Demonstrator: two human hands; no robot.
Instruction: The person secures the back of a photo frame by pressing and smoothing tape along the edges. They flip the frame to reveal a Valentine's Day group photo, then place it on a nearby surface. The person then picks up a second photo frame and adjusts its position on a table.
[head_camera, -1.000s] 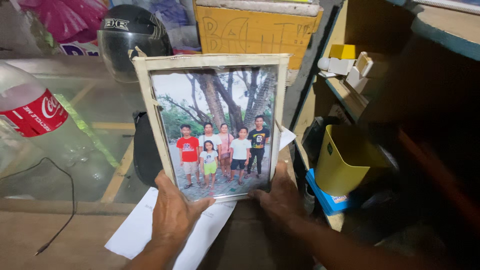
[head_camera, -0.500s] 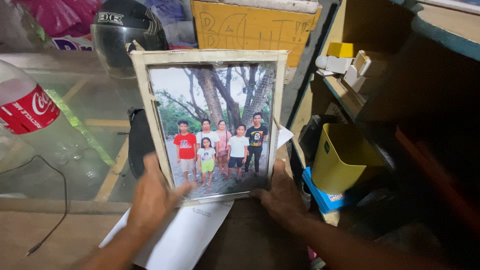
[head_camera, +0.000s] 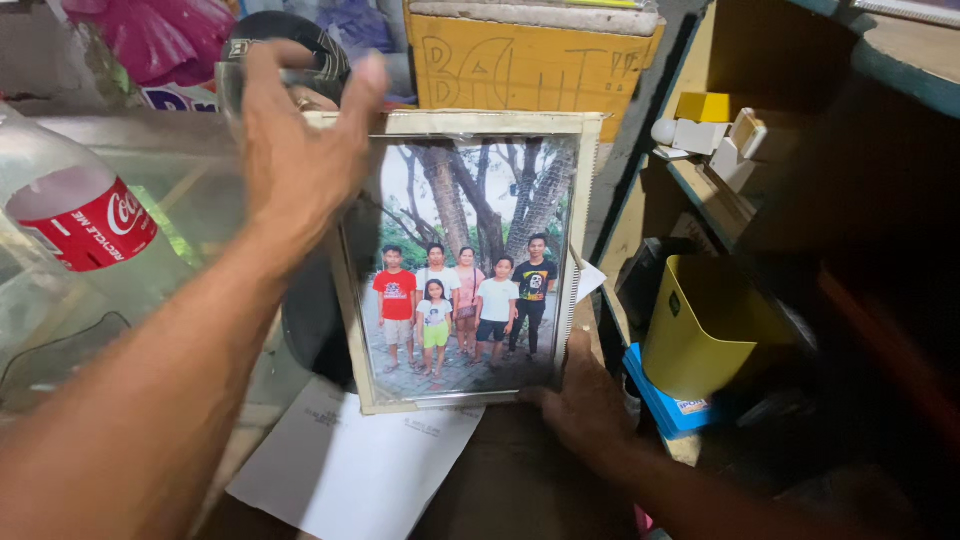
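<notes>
A wooden counter (head_camera: 520, 490) carries a white paper sheet (head_camera: 360, 465) and a framed photo (head_camera: 465, 260).

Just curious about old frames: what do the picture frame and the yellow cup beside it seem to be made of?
Picture frame: likely wood with worn whitish paint, chipped at the edges; a glossy front glares. Yellow cup: probably plastic, smooth and evenly coloured.

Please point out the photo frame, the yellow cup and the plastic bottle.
Photo frame (head_camera: 575, 240): head view, on its right border.
Yellow cup (head_camera: 705, 330): head view, on its side wall.
Plastic bottle (head_camera: 85, 220): head view, on its red label.
</notes>
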